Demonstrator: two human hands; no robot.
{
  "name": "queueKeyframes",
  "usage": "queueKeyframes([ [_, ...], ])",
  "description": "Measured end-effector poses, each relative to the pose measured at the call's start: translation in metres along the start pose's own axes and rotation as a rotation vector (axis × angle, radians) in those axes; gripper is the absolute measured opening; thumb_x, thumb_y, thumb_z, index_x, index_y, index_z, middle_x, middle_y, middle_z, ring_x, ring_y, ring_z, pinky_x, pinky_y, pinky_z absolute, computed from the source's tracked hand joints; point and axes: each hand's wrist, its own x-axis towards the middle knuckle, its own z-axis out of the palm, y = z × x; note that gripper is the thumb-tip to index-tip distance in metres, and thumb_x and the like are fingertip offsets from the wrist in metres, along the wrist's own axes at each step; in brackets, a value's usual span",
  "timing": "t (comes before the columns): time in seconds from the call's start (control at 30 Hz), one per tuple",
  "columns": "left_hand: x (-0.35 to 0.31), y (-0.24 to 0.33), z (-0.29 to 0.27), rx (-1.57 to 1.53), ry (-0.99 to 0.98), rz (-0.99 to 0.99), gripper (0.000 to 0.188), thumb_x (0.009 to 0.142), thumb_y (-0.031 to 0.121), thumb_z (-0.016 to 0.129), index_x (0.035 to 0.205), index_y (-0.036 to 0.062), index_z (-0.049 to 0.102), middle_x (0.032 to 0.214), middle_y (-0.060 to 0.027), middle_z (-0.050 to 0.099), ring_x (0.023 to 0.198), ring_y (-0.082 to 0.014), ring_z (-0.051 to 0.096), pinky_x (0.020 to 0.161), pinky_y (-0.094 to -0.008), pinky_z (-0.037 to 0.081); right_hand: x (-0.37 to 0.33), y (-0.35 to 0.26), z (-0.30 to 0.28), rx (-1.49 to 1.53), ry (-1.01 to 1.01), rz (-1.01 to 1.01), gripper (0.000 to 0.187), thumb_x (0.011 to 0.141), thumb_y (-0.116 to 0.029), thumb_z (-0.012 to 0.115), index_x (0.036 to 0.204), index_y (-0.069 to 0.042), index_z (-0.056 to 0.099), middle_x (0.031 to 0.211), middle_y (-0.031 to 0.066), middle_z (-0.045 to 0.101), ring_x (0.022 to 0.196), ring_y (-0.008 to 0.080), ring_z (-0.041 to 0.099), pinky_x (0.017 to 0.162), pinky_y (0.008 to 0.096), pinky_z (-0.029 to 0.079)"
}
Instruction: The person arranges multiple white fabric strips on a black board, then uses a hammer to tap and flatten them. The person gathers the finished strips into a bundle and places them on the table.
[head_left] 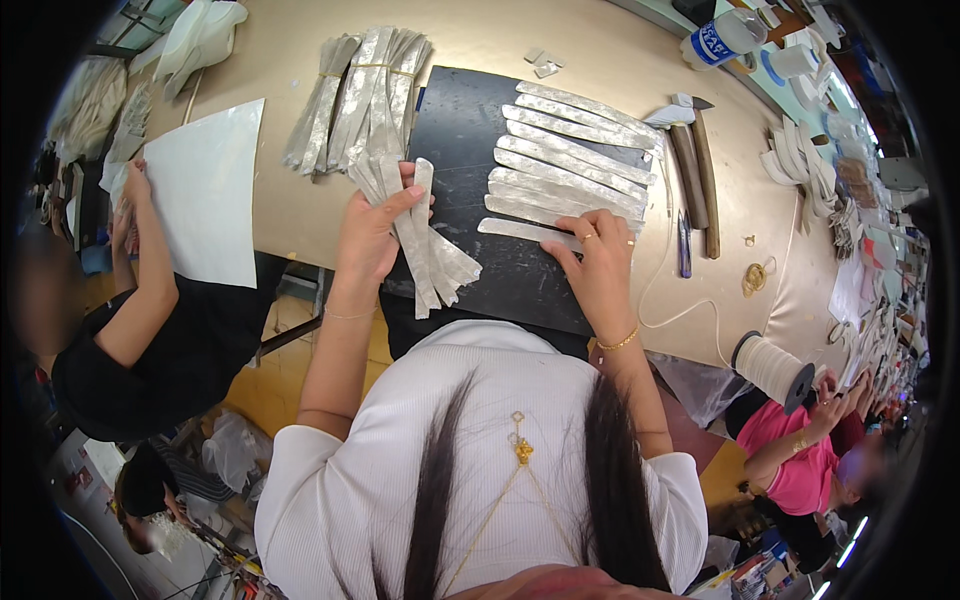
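Note:
My left hand (370,232) is closed around a fanned bunch of flat silvery strips (425,262), with the thumb pressed on top. The bunch hangs over the left part of a black board (465,115). On the board's right side, several similar strips (575,160) lie side by side in a row. At the near end of that row, my right hand (604,268) grips the right part of a single silvery strip (508,229) between thumb and fingers. That strip's right end is hidden under the hand.
Tied bundles of strips (365,95) lie beyond my left hand. Right of the board are hammers (704,175), a purple-handled tool (685,245) and a cord spool (775,370). A bottle (722,40) stands far right. People sit on both sides; one is beside a white sheet (205,200).

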Motion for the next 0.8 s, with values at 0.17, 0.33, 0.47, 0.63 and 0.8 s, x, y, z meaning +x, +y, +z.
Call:
queueKeyframes([
  [0.17, 0.001, -0.003, 0.004, -0.01, -0.011, -0.029, 0.03, 0.084, 0.003, 0.071, 0.111, -0.0002, 0.06, 0.093, -0.0096, 0.066, 0.078, -0.0187, 0.066, 0.07, -0.0326, 0.057, -0.016, 0.011, 0.001, -0.077, -0.004, 0.026, 0.026, 0.075, -0.027, 0.078, 0.094, -0.012, 0.067, 0.091, 0.0031, 0.056, 0.09, 0.0242, 0.051, 0.083, 0.0394, 0.033],
  [0.33, -0.003, 0.005, 0.015, -0.04, -0.1, -0.116, 0.026, 0.084, 0.003, 0.07, 0.108, -0.0014, 0.061, 0.091, -0.0103, 0.066, 0.076, -0.0195, 0.067, 0.07, -0.0346, 0.059, -0.008, 0.024, 0.0, -0.125, 0.059, -0.033, 0.028, 0.071, -0.025, 0.081, 0.09, -0.011, 0.067, 0.09, 0.002, 0.056, 0.089, 0.0216, 0.051, 0.081, 0.0366, 0.031],
  [0.47, -0.013, 0.012, 0.029, -0.077, -0.156, -0.175, 0.026, 0.083, 0.0, 0.069, 0.107, -0.0018, 0.06, 0.09, -0.0116, 0.066, 0.076, -0.0228, 0.068, 0.07, -0.0365, 0.059, -0.002, 0.02, -0.004, -0.006, 0.036, -0.014, 0.033, 0.071, -0.028, 0.081, 0.093, -0.009, 0.066, 0.09, 0.0043, 0.056, 0.089, 0.0236, 0.053, 0.081, 0.0373, 0.037],
  [0.63, -0.028, 0.002, 0.056, -0.15, -0.158, -0.122, 0.024, 0.083, -0.002, 0.07, 0.104, 0.0008, 0.059, 0.091, -0.01, 0.065, 0.08, -0.0221, 0.068, 0.073, -0.0367, 0.058, 0.01, -0.023, 0.002, 0.655, -0.11, 0.1, 0.038, 0.073, -0.027, 0.082, 0.097, -0.003, 0.064, 0.092, 0.0085, 0.059, 0.085, 0.0258, 0.06, 0.077, 0.0348, 0.048],
  [0.8, -0.033, -0.005, 0.063, -0.128, -0.142, -0.011, 0.021, 0.086, 0.0, 0.068, 0.105, 0.0022, 0.058, 0.095, -0.0089, 0.064, 0.086, -0.0214, 0.067, 0.077, -0.0361, 0.057, 0.012, -0.049, 0.006, 0.967, -0.152, 0.287, 0.017, 0.09, -0.012, 0.069, 0.1, -0.001, 0.061, 0.093, 0.0069, 0.063, 0.085, 0.0149, 0.066, 0.075, 0.0271, 0.052],
])
